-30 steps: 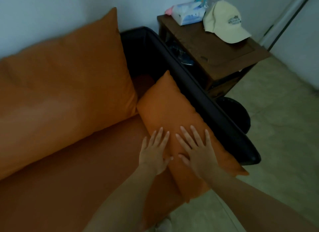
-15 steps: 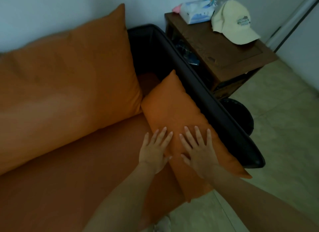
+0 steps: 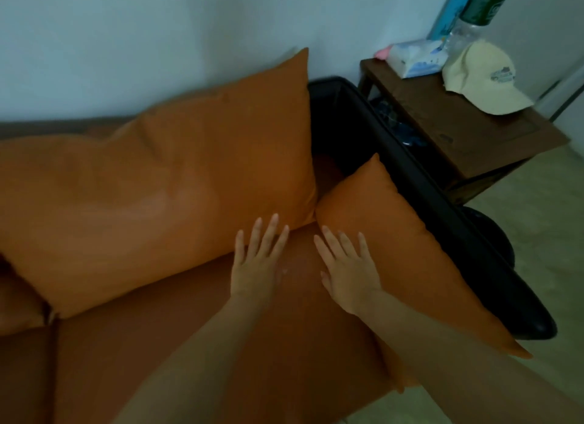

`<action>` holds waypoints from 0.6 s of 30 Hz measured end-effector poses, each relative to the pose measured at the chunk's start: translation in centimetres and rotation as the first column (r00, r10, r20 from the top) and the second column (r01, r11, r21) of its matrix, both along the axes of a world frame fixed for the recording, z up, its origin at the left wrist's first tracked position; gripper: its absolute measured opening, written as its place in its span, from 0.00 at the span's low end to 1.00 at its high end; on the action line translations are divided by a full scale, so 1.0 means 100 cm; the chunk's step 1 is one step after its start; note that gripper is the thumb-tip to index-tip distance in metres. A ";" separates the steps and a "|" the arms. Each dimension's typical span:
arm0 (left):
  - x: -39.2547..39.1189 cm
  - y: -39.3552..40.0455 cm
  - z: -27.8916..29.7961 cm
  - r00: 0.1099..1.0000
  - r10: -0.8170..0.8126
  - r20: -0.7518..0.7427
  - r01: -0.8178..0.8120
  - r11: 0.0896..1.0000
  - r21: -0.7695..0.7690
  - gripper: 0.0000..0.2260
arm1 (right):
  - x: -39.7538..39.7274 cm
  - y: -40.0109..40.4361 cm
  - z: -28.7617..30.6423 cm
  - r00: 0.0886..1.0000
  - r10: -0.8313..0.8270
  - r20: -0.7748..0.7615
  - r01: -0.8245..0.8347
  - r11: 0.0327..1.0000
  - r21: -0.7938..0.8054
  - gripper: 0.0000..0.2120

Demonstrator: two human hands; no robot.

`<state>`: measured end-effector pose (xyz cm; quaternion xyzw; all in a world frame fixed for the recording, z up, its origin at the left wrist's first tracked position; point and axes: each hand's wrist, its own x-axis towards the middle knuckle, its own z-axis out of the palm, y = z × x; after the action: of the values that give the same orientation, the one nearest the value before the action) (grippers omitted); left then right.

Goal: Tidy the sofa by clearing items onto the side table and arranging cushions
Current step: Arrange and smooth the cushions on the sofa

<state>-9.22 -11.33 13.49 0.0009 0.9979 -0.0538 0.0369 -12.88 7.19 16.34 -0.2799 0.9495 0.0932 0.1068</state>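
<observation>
I see the orange sofa with its big back cushion leaning on the wall and the small cushion propped against the dark armrest. The side table beyond holds a cap and tissue pack. I judge cushion arranging is in hand: my left hand lies spread by the big cushion, my right hand spread flat at the small one's edge. Next I'd pat the big cushion square

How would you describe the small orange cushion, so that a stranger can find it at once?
Start at the black sofa armrest next to the brown wooden side table. The small orange cushion leans against that armrest's inner side. It is much smaller than the large orange back cushion along the wall.
</observation>
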 end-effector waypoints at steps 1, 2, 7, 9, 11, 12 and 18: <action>0.003 -0.017 0.003 0.997 0.047 -0.067 -0.049 0.999 -0.020 0.42 | -0.004 -0.013 0.000 1.000 0.006 -0.006 -0.007 0.999 -0.034 0.34; 0.006 -0.037 0.005 0.989 0.094 -0.110 -0.101 0.993 -0.060 0.44 | -0.007 -0.025 0.001 1.000 0.019 -0.013 -0.019 0.997 -0.076 0.36; 0.021 -0.143 0.008 0.950 0.284 -0.133 -0.306 0.932 -0.193 0.52 | -0.028 -0.083 -0.003 0.992 0.116 -0.044 -0.121 0.983 -0.136 0.45; 0.021 -0.166 0.009 0.946 0.297 -0.130 -0.320 0.919 -0.228 0.50 | -0.037 -0.109 -0.002 0.988 0.139 -0.068 -0.147 0.981 -0.128 0.46; 0.019 -0.182 0.013 0.952 0.275 -0.133 -0.299 0.927 -0.225 0.49 | -0.043 -0.136 -0.001 0.978 0.187 -0.094 -0.197 0.973 -0.118 0.46; 0.019 -0.188 0.014 0.954 0.266 -0.136 -0.291 0.931 -0.222 0.48 | -0.046 -0.148 0.000 0.973 0.208 -0.099 -0.219 0.969 -0.118 0.46; 0.013 -0.226 0.016 0.952 0.231 -0.202 -0.262 0.954 -0.146 0.52 | -0.066 -0.206 0.004 0.952 0.233 -0.199 -0.251 0.965 -0.070 0.49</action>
<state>-7.94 -33.97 15.12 -0.1322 0.9809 -0.1342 -0.0485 -19.44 -13.36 16.78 -0.3889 0.9172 0.0866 -0.0096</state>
